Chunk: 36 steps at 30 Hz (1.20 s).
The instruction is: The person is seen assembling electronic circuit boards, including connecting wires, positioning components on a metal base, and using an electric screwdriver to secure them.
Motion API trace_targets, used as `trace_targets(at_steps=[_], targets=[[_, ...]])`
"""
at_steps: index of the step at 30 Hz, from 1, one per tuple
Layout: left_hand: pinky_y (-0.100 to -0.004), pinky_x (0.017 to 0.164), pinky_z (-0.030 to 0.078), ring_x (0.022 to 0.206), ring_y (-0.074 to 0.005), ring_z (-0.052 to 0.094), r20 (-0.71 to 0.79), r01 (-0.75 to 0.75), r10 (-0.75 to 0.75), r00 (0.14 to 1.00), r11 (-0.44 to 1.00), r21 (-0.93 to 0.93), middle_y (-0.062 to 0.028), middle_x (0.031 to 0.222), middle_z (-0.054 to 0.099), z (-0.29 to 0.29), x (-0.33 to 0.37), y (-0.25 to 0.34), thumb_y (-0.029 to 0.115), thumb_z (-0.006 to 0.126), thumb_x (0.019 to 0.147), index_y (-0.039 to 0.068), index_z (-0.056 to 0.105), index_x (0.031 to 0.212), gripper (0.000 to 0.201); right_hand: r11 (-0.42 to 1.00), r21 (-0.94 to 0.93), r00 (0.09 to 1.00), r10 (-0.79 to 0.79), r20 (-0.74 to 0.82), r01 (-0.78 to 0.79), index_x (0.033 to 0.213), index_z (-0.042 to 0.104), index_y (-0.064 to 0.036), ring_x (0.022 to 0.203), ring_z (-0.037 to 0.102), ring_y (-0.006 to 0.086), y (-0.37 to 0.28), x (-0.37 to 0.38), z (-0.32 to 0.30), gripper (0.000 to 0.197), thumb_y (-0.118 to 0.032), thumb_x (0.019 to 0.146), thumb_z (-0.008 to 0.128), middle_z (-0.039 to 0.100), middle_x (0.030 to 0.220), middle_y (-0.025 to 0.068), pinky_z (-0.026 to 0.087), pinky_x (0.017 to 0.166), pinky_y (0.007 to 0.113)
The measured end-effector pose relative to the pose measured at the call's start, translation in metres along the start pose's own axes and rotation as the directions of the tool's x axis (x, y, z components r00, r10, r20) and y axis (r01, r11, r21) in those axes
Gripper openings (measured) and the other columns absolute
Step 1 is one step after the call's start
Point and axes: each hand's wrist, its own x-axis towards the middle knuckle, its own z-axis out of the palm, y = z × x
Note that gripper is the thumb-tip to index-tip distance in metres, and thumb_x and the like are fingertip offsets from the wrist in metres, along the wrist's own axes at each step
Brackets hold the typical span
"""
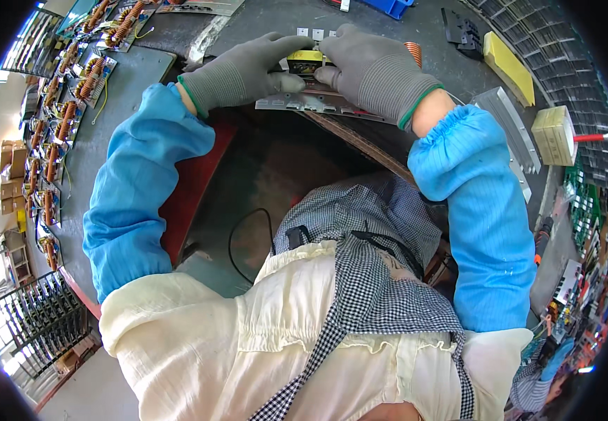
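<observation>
At the near edge of the dark workbench, both my hands wear grey knitted gloves. My left hand (246, 69) curls against the left side of a yellow-and-black transformer (305, 60), with its thumb low and its index finger over the far top. My right hand (376, 67) closes on the transformer's right side, fingers bent and thumb near its base. Beneath the transformer lies a board with a grey metal strip (297, 102) along its near edge, partly hidden by the hands. Several small silvery tabs (302, 32) stand just beyond the fingers. An orange-brown coil (413, 52) shows behind my right hand.
Several boards with copper coils (92, 77) line the bench's left side. To the right are a yellow pad (509, 68), grey metal strips (507, 130), a black part (462, 34) and a pale block (555, 137) with a red-handled brush (595, 137). A blue bin (390, 6) stands at the far edge.
</observation>
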Motion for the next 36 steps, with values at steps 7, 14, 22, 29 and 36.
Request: trace_targets(at_steps=[7, 14, 22, 29, 36], targets=[[-0.0463, 0.093, 0.057, 0.110, -0.0387, 0.068, -0.036, -0.120, 0.143, 0.989, 0.922, 0.368, -0.0135, 0.129, 0.064, 0.005, 0.011, -0.006, 0.014, 0.080, 0.085, 0.014, 0.055, 0.146, 0.065, 0.997, -0.074, 1.000, 0.020, -0.001, -0.020, 0.122, 0.072, -0.0100, 0.109, 0.073, 0.0336, -0.006, 0.004, 0.004, 0.038, -0.039, 0.097, 0.073, 0.068, 0.120, 0.0127, 0.060, 0.091, 0.047], [-0.0484, 0.087, 0.057, 0.105, -0.0385, 0.069, -0.155, -0.115, 0.236, 0.959, 0.829, 0.548, -0.0126, 0.119, 0.069, 0.016, 0.003, -0.016, 0.022, 0.079, 0.085, 0.017, 0.057, 0.145, 0.064, 0.990, -0.138, 0.976, -0.022, -0.218, -0.009, 0.112, 0.074, -0.0053, 0.101, 0.076, 0.0347, -0.011, 0.000, 0.031, 0.028, -0.025, 0.093, 0.074, 0.070, 0.115, 0.0152, 0.062, 0.082, 0.048], [-0.0507, 0.090, 0.054, 0.109, -0.0428, 0.066, -0.096, -0.172, 0.223, 0.970, 0.911, 0.375, -0.0166, 0.120, 0.067, 0.010, 0.009, -0.009, 0.026, 0.082, 0.085, 0.012, 0.061, 0.140, 0.061, 1.000, 0.007, 0.964, -0.020, -0.264, 0.023, 0.106, 0.074, -0.0034, 0.100, 0.076, 0.0353, -0.003, -0.005, 0.033, 0.025, -0.024, 0.092, 0.073, 0.071, 0.109, 0.0186, 0.060, 0.083, 0.048], [-0.0523, 0.089, 0.053, 0.106, -0.0456, 0.066, -0.015, -0.144, 0.152, 0.988, 0.958, 0.250, -0.0204, 0.117, 0.067, -0.007, 0.020, 0.010, 0.028, 0.085, 0.078, 0.008, 0.067, 0.131, 0.059, 0.989, 0.147, 0.893, 0.046, -0.447, 0.023, 0.110, 0.067, 0.0012, 0.101, 0.070, 0.0381, -0.002, -0.010, 0.039, 0.061, -0.055, 0.088, 0.074, 0.071, 0.107, 0.0216, 0.056, 0.089, 0.047], [-0.0530, 0.083, 0.052, 0.098, -0.0451, 0.067, 0.052, -0.264, 0.260, 0.964, 0.915, 0.306, -0.0188, 0.107, 0.071, -0.012, 0.051, 0.018, 0.035, 0.088, 0.078, 0.005, 0.071, 0.120, 0.054, 0.991, 0.133, 0.888, 0.088, -0.452, -0.031, 0.112, 0.073, -0.0035, 0.105, 0.074, 0.0325, 0.003, -0.007, 0.036, 0.030, -0.024, 0.091, 0.070, 0.072, 0.111, 0.0160, 0.060, 0.082, 0.044]])
